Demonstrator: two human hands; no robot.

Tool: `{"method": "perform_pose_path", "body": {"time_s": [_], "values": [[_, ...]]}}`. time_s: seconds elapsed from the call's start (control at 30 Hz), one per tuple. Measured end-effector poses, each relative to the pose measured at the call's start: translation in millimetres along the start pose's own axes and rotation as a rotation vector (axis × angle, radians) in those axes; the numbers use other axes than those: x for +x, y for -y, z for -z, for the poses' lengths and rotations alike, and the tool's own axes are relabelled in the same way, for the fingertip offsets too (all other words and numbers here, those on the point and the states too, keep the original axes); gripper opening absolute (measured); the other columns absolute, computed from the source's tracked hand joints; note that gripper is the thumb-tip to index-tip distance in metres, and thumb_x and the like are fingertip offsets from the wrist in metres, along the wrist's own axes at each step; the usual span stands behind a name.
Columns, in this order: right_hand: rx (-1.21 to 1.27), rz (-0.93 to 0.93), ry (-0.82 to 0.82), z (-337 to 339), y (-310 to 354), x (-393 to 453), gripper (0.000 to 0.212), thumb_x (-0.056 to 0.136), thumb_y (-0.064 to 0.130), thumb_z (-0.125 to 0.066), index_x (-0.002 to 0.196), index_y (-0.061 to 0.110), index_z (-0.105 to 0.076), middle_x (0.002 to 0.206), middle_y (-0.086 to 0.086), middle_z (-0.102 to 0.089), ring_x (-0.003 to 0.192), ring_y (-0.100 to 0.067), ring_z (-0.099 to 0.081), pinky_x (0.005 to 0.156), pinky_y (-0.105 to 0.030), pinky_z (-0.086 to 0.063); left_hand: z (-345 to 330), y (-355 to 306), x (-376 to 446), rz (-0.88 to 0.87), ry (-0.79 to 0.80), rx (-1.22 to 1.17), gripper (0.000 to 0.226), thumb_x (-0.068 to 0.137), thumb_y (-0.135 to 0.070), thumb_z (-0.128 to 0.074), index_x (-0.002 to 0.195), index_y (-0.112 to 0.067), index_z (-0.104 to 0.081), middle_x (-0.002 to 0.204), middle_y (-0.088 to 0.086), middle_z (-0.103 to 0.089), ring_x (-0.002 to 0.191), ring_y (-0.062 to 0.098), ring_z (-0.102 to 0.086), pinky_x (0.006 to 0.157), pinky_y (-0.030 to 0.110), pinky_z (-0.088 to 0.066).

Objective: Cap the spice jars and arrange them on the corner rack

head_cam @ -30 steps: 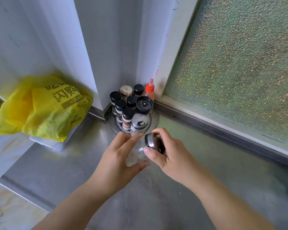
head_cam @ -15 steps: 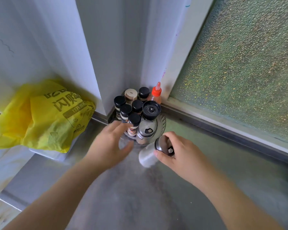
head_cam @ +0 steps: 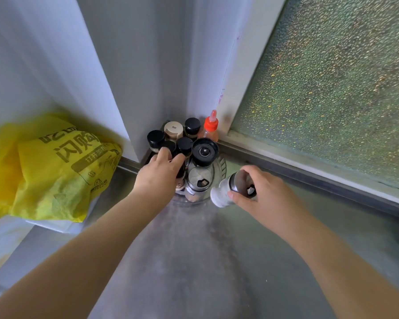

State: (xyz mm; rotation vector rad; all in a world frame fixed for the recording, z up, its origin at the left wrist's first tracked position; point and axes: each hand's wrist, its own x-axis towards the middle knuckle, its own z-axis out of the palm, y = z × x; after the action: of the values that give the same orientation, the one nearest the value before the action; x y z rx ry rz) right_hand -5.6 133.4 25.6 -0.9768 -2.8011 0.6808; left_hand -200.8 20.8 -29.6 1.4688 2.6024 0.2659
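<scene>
Steel counter [head_cam: 194,261] ran into a corner between a white wall and a pebbled window. Far to the left of our left hand lay a yellow bag [head_cam: 53,166]. Our left hand [head_cam: 158,176] reached onto the rack [head_cam: 219,164], its fingers curled around a black-capped jar [head_cam: 181,166] at the front of the cluster. Just right of that hand stood a clear shaker [head_cam: 199,183] and a grinder [head_cam: 205,151]. Our right hand [head_cam: 260,194] gripped a capped salt jar [head_cam: 230,189] by its metal top, tilted, just beside the rack's edge and not yet on it. We judged the rack crowded: pushing the tilted jar in could knock the shaker over, or the top might slip.
</scene>
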Motion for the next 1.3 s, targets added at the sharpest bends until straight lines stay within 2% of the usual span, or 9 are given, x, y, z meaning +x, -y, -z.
{"method": "perform_pose_path", "body": {"time_s": [0.1, 0.23, 0.37, 0.57, 0.67, 0.97, 1.13, 1.2, 1.3], "values": [[0.022, 0.015, -0.006, 1.2, 2.6, 3.7, 0.031, 0.078, 0.044, -0.064, 0.092, 0.019, -0.052, 0.090, 0.004, -0.063, 0.081, -0.016, -0.059, 0.072, -0.032, -0.046, 4.1, 9.4, -2.3, 0.007, -0.004, -0.085, 0.041, 0.082, -0.007, -0.060, 0.120, -0.013, -0.045, 0.106, 0.015, -0.047, 0.087, 0.036, -0.054, 0.069, 0.043, -0.050], [0.018, 0.009, 0.007, -0.8, 4.3, 7.1, 0.033, 0.077, 0.045, -0.064, 0.093, 0.019, -0.052, 0.091, 0.003, -0.063, 0.081, -0.016, -0.059, 0.073, -0.034, -0.048, 4.0, 19.3, -3.3, 0.016, -0.008, -0.105, 0.040, 0.080, -0.002, -0.060, 0.117, -0.013, -0.049, 0.107, 0.015, -0.049, 0.088, 0.035, -0.055, 0.073, 0.042, -0.051], [0.030, 0.017, 0.010, -2.3, 4.8, 6.8, 0.031, 0.077, 0.046, -0.064, 0.091, 0.021, -0.053, 0.090, 0.005, -0.063, 0.079, -0.015, -0.059, 0.070, -0.031, -0.047, 4.6, 19.9, -4.9, 0.056, -0.023, -0.163, 0.041, 0.080, -0.011, -0.061, 0.120, -0.017, -0.049, 0.113, 0.014, -0.047, 0.095, 0.034, -0.053, 0.074, 0.043, -0.052], [0.018, 0.011, -0.008, 0.8, 4.5, 7.1, 0.033, 0.077, 0.043, -0.066, 0.094, 0.017, -0.054, 0.091, 0.004, -0.064, 0.083, -0.017, -0.058, 0.073, -0.033, -0.047, 11.9, 14.1, 2.5, 0.059, -0.157, -0.151, 0.043, 0.082, -0.028, -0.059, 0.122, -0.016, -0.048, 0.123, 0.013, -0.045, 0.107, 0.036, -0.047, 0.082, 0.046, -0.048], [0.022, 0.013, -0.015, 2.8, 6.3, 8.1, 0.034, 0.078, 0.042, -0.066, 0.096, 0.016, -0.054, 0.092, 0.003, -0.064, 0.082, -0.016, -0.058, 0.072, -0.030, -0.045, 11.6, 12.9, 16.0, 0.077, -0.121, -0.173, 0.044, 0.084, -0.029, -0.058, 0.125, -0.017, -0.046, 0.125, 0.012, -0.044, 0.107, 0.037, -0.048, 0.082, 0.046, -0.047], [0.030, 0.011, 0.009, -5.7, 6.3, 10.5, 0.039, 0.076, 0.047, -0.064, 0.102, 0.020, -0.050, 0.095, -0.001, -0.064, 0.085, -0.020, -0.060, 0.077, -0.038, -0.049, 11.4, 15.6, 31.5, 0.108, -0.159, -0.279, 0.030, 0.082, -0.013, -0.063, 0.110, -0.003, -0.059, 0.112, 0.016, -0.049, 0.083, 0.038, -0.055, 0.073, 0.042, -0.047], [0.056, 0.033, -0.014, -3.0, 9.4, 13.1, 0.032, 0.078, 0.041, -0.066, 0.095, 0.017, -0.053, 0.090, 0.005, -0.063, 0.081, -0.014, -0.057, 0.074, -0.029, -0.046, 14.1, 18.5, 28.7, 0.108, -0.136, -0.207, 0.022, 0.081, -0.015, -0.063, 0.096, -0.001, -0.054, 0.107, 0.016, -0.049, 0.075, 0.037, -0.053, 0.061, 0.039, -0.043], [0.071, 0.044, -0.024, -2.3, 10.8, 13.8, 0.031, 0.078, 0.037, -0.068, 0.095, 0.015, -0.054, 0.087, 0.006, -0.063, 0.078, -0.011, -0.055, 0.070, -0.022, -0.041, 17.1, 16.2, 29.1, 0.127, -0.108, -0.149, 0.024, 0.081, -0.019, -0.062, 0.097, -0.005, -0.051, 0.110, 0.014, -0.047, 0.080, 0.036, -0.053, 0.061, 0.037, -0.042], [0.076, 0.049, -0.029, -1.7, 10.3, 13.8, 0.029, 0.078, 0.035, -0.069, 0.093, 0.015, -0.054, 0.086, 0.006, -0.062, 0.078, -0.011, -0.052, 0.067, -0.019, -0.037, 23.7, 10.8, 30.8, 0.093, -0.136, -0.092, 0.030, 0.079, -0.023, -0.061, 0.103, -0.007, -0.056, 0.109, 0.015, -0.048, 0.098, 0.036, -0.047, 0.077, 0.041, -0.043]]}}
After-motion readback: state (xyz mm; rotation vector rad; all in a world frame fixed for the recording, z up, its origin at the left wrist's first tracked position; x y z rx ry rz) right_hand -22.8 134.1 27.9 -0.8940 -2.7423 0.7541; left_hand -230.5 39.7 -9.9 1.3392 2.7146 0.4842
